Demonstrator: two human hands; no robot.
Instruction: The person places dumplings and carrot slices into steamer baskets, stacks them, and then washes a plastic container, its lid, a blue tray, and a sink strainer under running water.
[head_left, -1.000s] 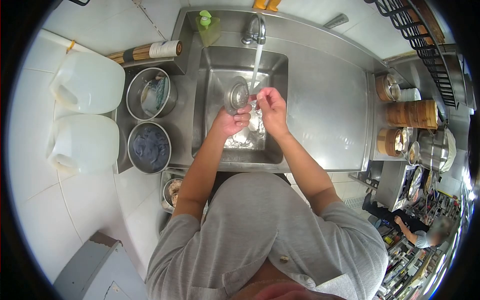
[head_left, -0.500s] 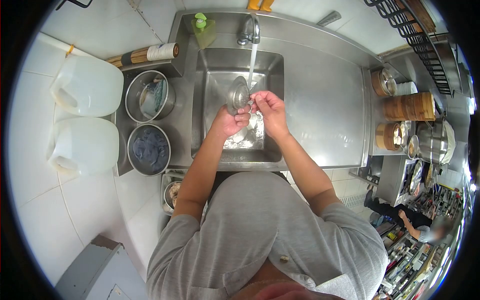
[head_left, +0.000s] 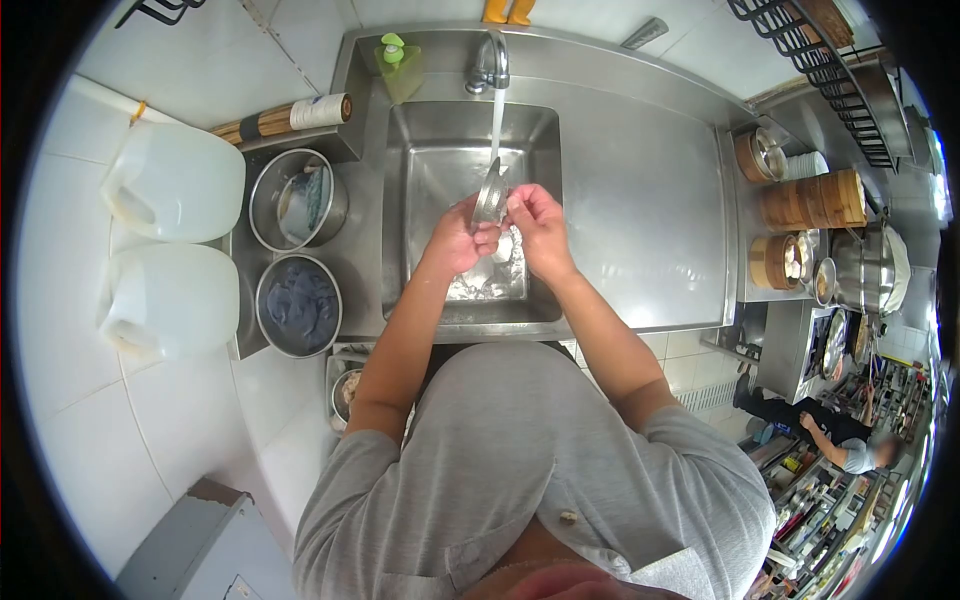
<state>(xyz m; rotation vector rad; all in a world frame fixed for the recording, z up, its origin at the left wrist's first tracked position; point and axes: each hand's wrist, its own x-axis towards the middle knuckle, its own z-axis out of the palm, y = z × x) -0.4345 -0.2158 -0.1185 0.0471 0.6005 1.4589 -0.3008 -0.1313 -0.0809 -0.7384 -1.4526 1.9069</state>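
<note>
Water runs from the tap (head_left: 499,62) into the steel sink (head_left: 422,135). Under the stream, my left hand (head_left: 462,240) grips a small round metal strainer-like piece (head_left: 490,196), now tilted almost edge-on. My right hand (head_left: 539,228) is closed at the piece's right side, its thumb and fingertips pinched together; what they hold, if anything, is too small to make out. Something pale lies in the wet sink below my hands.
Left of the sink stand two metal pots (head_left: 342,205) (head_left: 337,300) with cloths inside, and two plastic jugs (head_left: 180,180). A soap bottle (head_left: 402,75) stands behind. Bamboo steamers (head_left: 815,200) are at the right. Another person (head_left: 825,430) is far off at lower right.
The metal piece has turned from facing up to nearly edge-on and moved slightly right under the water. My left hand has shifted its hold around it. The view has shifted a little.
</note>
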